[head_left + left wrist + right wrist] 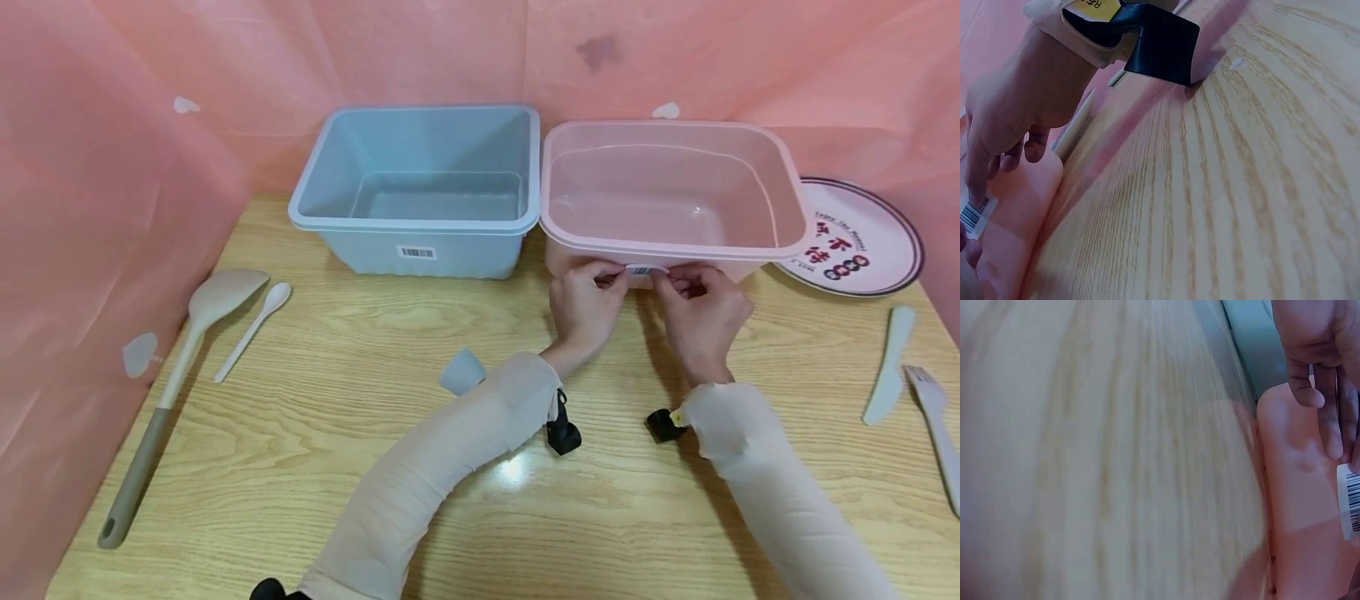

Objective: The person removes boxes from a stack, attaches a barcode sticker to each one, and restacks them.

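- The pink tub [667, 187] stands on the wooden bench [375, 433], right of the blue tub [420, 187], their rims touching.
- A white barcode sticker [645, 269] sits on the pink tub's near wall, just under the rim.
- The left hand [585, 304] is at the sticker's left end, fingers curled, fingertips pinching its edge.
- The right hand [701, 312] is at the sticker's right end, fingers bent, a fingertip pressed on the label; the left wrist view shows that finger lying on the sticker [974, 212].
- In the right wrist view the left hand's fingers [1329, 394] lie against the pink wall beside the sticker [1350, 500].
- Both arms wear pale sleeves, with a black camera mount [562, 433] at the left wrist.
- A large spatula [176, 367] and a small white spoon [251, 329] lie at the bench's left.
- A printed round plate [862, 242] lies right of the pink tub; a pale knife [888, 362] and fork [933, 425] lie near the right edge.
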`<act>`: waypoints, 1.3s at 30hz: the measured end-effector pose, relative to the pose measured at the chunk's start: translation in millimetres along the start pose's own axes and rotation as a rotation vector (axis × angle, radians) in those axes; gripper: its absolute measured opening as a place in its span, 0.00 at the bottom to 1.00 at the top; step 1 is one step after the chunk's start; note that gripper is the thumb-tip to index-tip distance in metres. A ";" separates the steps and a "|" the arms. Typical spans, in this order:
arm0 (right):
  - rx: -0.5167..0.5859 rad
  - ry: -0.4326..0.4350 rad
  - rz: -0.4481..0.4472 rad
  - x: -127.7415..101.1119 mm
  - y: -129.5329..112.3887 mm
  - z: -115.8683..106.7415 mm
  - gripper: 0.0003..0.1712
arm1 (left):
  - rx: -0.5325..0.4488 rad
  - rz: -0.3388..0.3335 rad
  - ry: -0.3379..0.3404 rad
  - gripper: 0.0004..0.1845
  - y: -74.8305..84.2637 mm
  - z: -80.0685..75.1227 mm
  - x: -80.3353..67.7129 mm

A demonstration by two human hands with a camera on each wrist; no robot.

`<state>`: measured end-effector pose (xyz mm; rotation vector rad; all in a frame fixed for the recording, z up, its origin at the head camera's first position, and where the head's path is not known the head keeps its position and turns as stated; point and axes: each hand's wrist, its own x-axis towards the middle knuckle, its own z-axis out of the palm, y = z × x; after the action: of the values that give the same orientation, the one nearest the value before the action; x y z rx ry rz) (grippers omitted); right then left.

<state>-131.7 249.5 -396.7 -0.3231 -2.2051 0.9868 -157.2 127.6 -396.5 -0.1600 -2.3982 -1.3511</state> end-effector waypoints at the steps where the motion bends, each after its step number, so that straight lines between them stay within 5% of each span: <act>1: -0.008 0.000 0.011 -0.1 -0.4 0.1 0.14 | -0.002 -0.008 -0.001 0.03 0.4 0.0 0.1; 17: -0.009 -0.106 0.147 -0.8 -6.3 -3.4 0.16 | 0.014 -0.022 0.013 0.03 -1.3 -2.1 2.7; 22: 0.081 -0.156 0.126 -3.3 -3.4 -7.4 0.14 | -0.058 -0.023 -0.084 0.05 -0.4 -3.1 1.0; 28: 0.173 -0.208 0.087 -8.4 -2.8 -7.3 0.09 | -0.106 0.052 -0.200 0.07 0.2 1.6 -1.4; 33: 0.191 -0.227 0.069 -6.5 -5.1 -3.3 0.08 | -0.125 0.101 -0.218 0.07 -0.6 3.0 1.2; 39: 0.254 -0.292 0.134 -2.6 -4.5 -1.0 0.10 | -0.125 0.079 -0.233 0.08 -1.4 1.7 4.8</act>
<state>-128.9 245.8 -394.2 -0.2228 -2.3010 1.4506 -162.5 127.8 -396.6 -0.4640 -2.4626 -1.5187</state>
